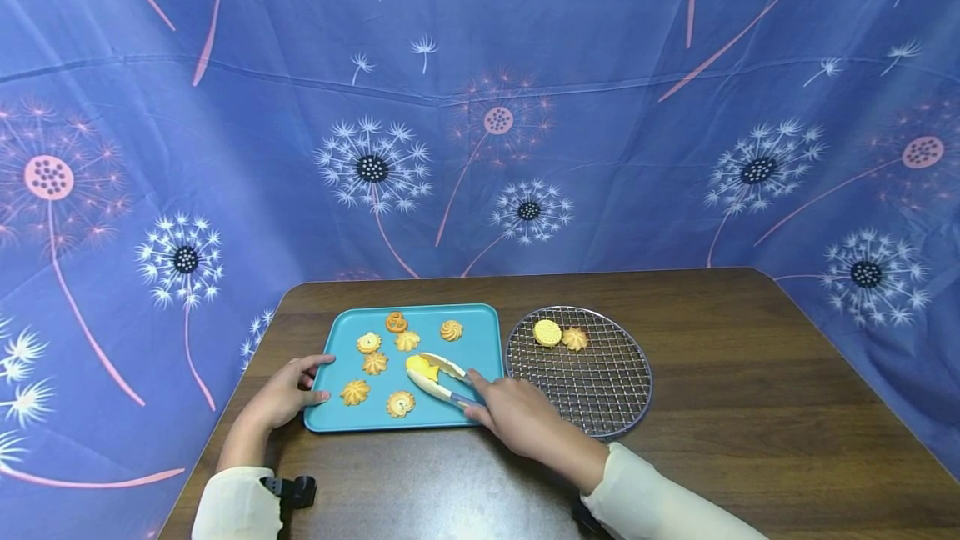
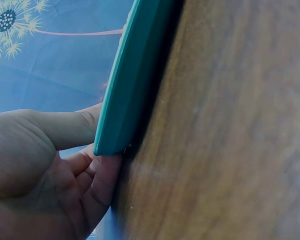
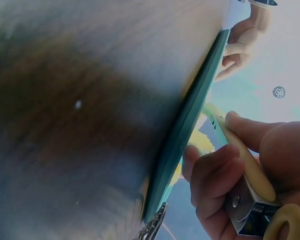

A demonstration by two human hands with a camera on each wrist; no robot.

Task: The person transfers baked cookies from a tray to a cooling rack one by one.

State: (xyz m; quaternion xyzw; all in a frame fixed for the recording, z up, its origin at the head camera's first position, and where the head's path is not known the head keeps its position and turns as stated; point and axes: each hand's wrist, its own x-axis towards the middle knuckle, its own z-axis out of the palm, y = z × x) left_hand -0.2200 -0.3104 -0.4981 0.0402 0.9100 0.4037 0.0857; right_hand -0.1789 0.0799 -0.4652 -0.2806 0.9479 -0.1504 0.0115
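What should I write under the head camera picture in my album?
Left hand grips a blue tray of cookies; right hand holds tongs around a yellow piece.

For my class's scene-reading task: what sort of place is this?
Probably a staged indoor workspace: a dandelion-print cloth hangs behind a wooden table, on which lies a blue tray with cookies.

Table (image 1: pixel 750 373): glossy wood grain. Tray (image 1: pixel 472 323): smooth, plastic-looking. Rack (image 1: pixel 600 390): shiny metal mesh. Tongs (image 3: pixel 252 175): partly polished metal. Backdrop (image 1: pixel 615 23): creased cloth.
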